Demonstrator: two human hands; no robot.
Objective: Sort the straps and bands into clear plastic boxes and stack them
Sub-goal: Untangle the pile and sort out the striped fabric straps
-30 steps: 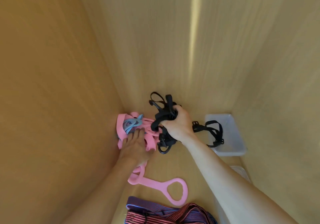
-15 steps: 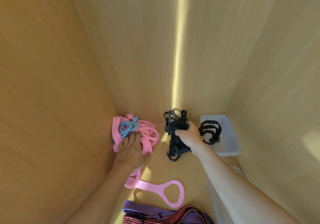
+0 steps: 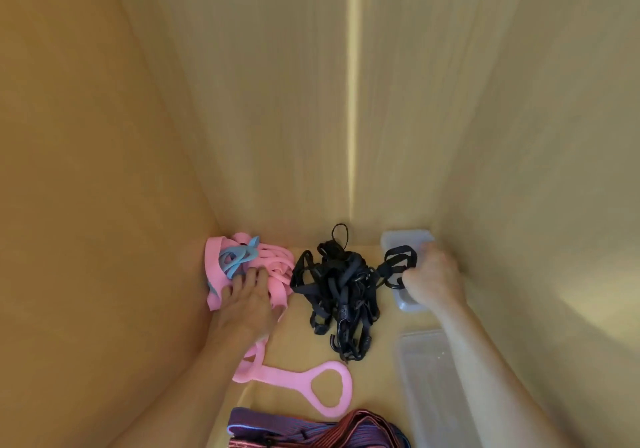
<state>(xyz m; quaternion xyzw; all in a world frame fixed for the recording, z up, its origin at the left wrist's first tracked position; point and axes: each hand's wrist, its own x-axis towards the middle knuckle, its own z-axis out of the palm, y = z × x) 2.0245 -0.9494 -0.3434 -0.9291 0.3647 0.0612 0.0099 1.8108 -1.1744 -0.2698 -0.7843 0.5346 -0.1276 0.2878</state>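
So we're working down inside a wooden cabinet (image 3: 104, 170), sorting this mess by colour and type. Our left hand (image 3: 247, 297) is lying flat with the fingers spread on the pink bands (image 3: 273, 267), which are bunched into the back left corner with a blue band (image 3: 239, 260) tangled on top. Looks like we're pinning that pile so it isn't springing apart or dragging along while the other hand is busy. Nothing is actually being gripped there, just pressed.

Our right hand (image 3: 431, 279) is reaching over the small box (image 3: 403, 238) in the back right corner, fingers curled. A black loop (image 3: 400, 264) is hanging at the box's edge right against the knuckles, but we can't tell whether we're pinching that loop or the box wall itself. The loop is trailing back into the big black straps (image 3: 341, 291) heap sitting on the floor between the two hands, so we're guessing we're feeding the black ones into that box from one end.

A pink handle (image 3: 329, 388) is lying loose nearer to us, a striped band (image 3: 311, 430) is at the bottom edge, and a second box (image 3: 436, 388) is waiting under our right forearm, probably for the next group. Nothing is stacked yet.
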